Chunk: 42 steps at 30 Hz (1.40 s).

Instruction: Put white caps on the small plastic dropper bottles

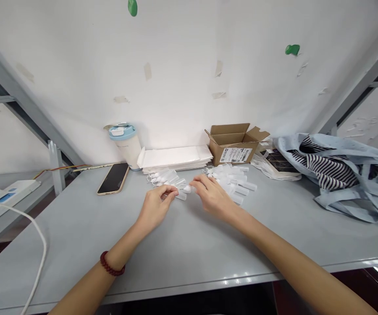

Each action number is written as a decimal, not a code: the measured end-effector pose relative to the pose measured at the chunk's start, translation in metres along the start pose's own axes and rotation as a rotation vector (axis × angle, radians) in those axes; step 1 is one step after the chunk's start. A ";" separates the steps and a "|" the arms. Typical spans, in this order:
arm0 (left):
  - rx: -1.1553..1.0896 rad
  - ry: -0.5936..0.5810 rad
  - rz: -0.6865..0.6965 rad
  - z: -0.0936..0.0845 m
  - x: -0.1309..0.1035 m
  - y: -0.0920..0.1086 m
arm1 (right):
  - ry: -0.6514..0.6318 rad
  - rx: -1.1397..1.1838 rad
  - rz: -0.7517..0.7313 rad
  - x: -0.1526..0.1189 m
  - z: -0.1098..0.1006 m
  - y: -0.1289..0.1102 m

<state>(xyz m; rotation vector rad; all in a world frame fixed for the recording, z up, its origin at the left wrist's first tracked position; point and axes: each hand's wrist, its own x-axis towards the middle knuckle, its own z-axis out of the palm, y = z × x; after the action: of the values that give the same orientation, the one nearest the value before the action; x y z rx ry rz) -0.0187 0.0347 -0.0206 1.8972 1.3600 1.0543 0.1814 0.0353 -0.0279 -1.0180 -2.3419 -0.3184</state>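
At the middle of the grey table my left hand [157,202] pinches a small translucent plastic bottle between thumb and fingertips. Its white cap [186,189] points toward my right hand [210,192], whose closed fingertips meet at the cap's end; exactly what they grip is too small to make out. Behind my left hand lies a small pile of clear bottles with white caps [167,176]. A second group of the same bottles [241,181] spreads out just beyond my right hand, partly hidden by it.
Along the wall stand a blue-lidded cup [128,146], a stack of white sheets or envelopes [175,158] and an open cardboard box [236,151]. A phone [113,178] lies left. A light blue bag [333,166] fills the right side. A power strip [7,201] sits at far left.
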 end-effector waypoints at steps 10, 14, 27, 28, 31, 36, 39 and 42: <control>-0.295 -0.076 -0.183 -0.001 0.001 0.011 | 0.027 0.078 -0.026 -0.001 0.002 0.002; -0.317 -0.087 -0.196 -0.002 0.000 0.011 | 0.033 0.077 -0.023 -0.001 0.001 0.000; -0.323 -0.122 -0.220 -0.003 0.001 0.009 | 0.025 0.104 -0.006 -0.001 0.001 0.001; -0.323 -0.124 -0.223 -0.003 0.001 0.010 | 0.023 0.106 -0.004 -0.001 0.001 0.000; -0.323 -0.121 -0.227 -0.002 0.000 0.012 | 0.034 0.121 -0.013 -0.002 0.001 -0.001; -0.314 -0.093 -0.214 0.000 -0.001 0.014 | 0.060 0.143 -0.039 -0.002 0.001 -0.003; -0.305 -0.096 -0.209 0.002 -0.002 0.012 | 0.071 0.146 -0.063 -0.002 0.002 -0.005; -0.300 -0.103 -0.201 0.004 -0.003 0.009 | 0.101 0.159 -0.085 -0.003 0.004 -0.006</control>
<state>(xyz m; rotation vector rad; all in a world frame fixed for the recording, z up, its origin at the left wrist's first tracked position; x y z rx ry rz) -0.0114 0.0293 -0.0157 1.5411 1.2277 0.9846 0.1773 0.0314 -0.0325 -0.8097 -2.2825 -0.2075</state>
